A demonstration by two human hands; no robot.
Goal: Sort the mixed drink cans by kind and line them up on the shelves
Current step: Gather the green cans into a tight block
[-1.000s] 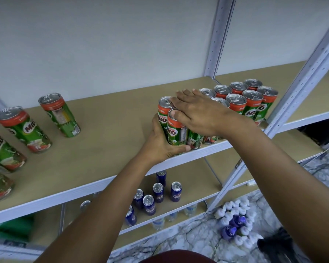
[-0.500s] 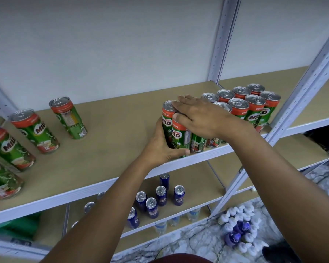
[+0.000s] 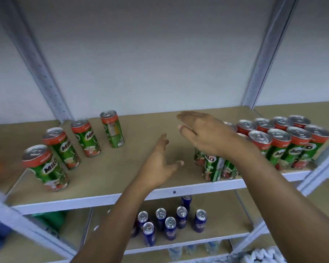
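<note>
Green-and-red Milo cans stand on the tan upper shelf (image 3: 141, 126). A tight group of Milo cans (image 3: 279, 145) fills its right end. Several loose Milo cans (image 3: 46, 168) stand apart at the left, the farthest (image 3: 112, 129) near the back. My left hand (image 3: 160, 164) hovers open over the bare middle of the shelf, fingers pointing left and holding nothing. My right hand (image 3: 203, 133) is open too, palm down above the left end of the grouped cans, hiding the tops of the nearest ones (image 3: 213, 168).
Several blue cans (image 3: 171, 224) stand on the lower shelf (image 3: 226, 211). Clear bottles show faintly on the shelf below. White-capped bottles (image 3: 262, 255) lie on the floor at the bottom right. Grey uprights (image 3: 258, 76) frame the shelves. A white wall is behind.
Both hands have let go of the Milo cans at the group's left end. My left hand has moved left over the shelf's middle; my right hand has lifted. The view has swung left.
</note>
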